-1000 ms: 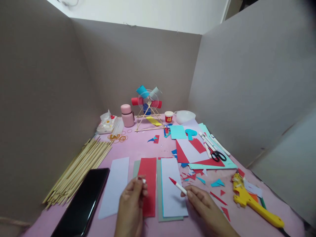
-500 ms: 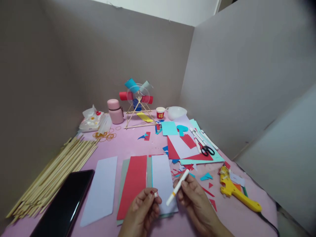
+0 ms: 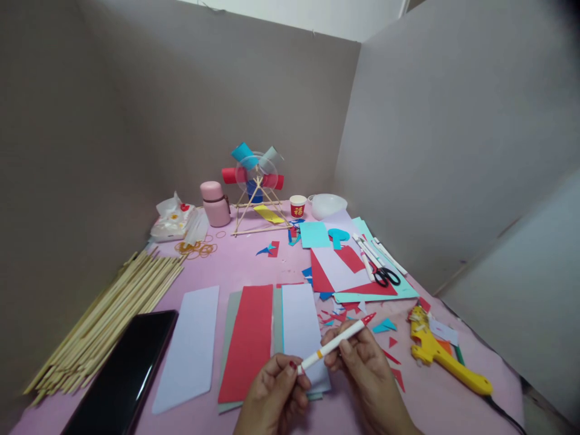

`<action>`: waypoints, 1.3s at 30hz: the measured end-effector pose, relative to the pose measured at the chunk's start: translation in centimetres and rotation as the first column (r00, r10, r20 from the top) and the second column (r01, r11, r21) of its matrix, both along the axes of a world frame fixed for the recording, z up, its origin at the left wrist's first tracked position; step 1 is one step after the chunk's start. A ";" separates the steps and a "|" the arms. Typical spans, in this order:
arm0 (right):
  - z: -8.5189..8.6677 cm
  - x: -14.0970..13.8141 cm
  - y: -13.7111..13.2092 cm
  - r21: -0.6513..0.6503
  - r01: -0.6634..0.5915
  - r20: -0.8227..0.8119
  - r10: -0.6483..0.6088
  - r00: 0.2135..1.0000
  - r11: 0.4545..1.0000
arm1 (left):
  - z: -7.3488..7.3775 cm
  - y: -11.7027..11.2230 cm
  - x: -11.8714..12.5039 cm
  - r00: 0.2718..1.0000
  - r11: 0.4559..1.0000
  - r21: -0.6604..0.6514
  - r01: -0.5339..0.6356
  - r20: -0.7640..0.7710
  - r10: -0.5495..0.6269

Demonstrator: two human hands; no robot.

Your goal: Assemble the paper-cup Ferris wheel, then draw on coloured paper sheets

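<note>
A white marker [image 3: 335, 344] with a yellow band slants up to the right between my hands. My right hand [image 3: 362, 365] is closed around its middle. A red pointed bit shows at the marker's far end; I cannot tell whether it belongs to it or is paper behind. My left hand [image 3: 276, 393] pinches a small white end cap [image 3: 299, 369] against the marker's lower end. Beneath my hands lie a pale lilac paper strip [image 3: 301, 320] and, to its left, a red paper strip [image 3: 249, 338] on grey ones.
Left: wooden sticks [image 3: 109, 320], a black phone [image 3: 120, 374], another lilac strip [image 3: 190, 344]. Right: paper scraps, scissors [image 3: 386, 277], a yellow glue gun [image 3: 446, 359] with a cord. Behind: a stick-and-paper wheel model [image 3: 257, 181], a pink flask [image 3: 215, 205], a paper cup [image 3: 298, 207], a bowl [image 3: 330, 206].
The marker has turned flatter, and its lower end now meets the cap in my left fingers, which was apart before. Red now shows at its upper end. The view has shifted slightly.
</note>
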State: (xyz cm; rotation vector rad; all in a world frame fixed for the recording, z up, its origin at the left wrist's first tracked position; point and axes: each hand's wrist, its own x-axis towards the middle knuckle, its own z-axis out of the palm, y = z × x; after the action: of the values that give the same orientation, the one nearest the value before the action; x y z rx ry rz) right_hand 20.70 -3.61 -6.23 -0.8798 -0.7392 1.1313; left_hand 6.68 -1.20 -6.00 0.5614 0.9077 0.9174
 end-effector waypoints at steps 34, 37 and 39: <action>-0.5 0.6 0.8 -0.081 0.160 -0.066 -0.165 0.984 0.984 | 0.6 7.4 -4.6 0.714 0.795 0.602 0.073 -0.588 0.380; -0.8 1.2 0.8 -0.096 0.063 -0.084 -0.071 0.994 0.993 | 1.7 12.3 -6.4 0.472 0.719 0.652 0.242 -0.726 0.500; -1.2 1.4 0.8 -0.085 -0.020 -0.078 0.014 0.997 0.996 | 1.7 15.0 -6.9 0.332 0.691 0.633 0.348 -0.773 0.541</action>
State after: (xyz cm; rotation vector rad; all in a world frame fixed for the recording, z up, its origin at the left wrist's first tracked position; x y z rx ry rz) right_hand 22.13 -2.83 -7.41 -0.8980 -0.6392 1.2129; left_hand -0.25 13.83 -4.25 1.9625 1.6713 1.0385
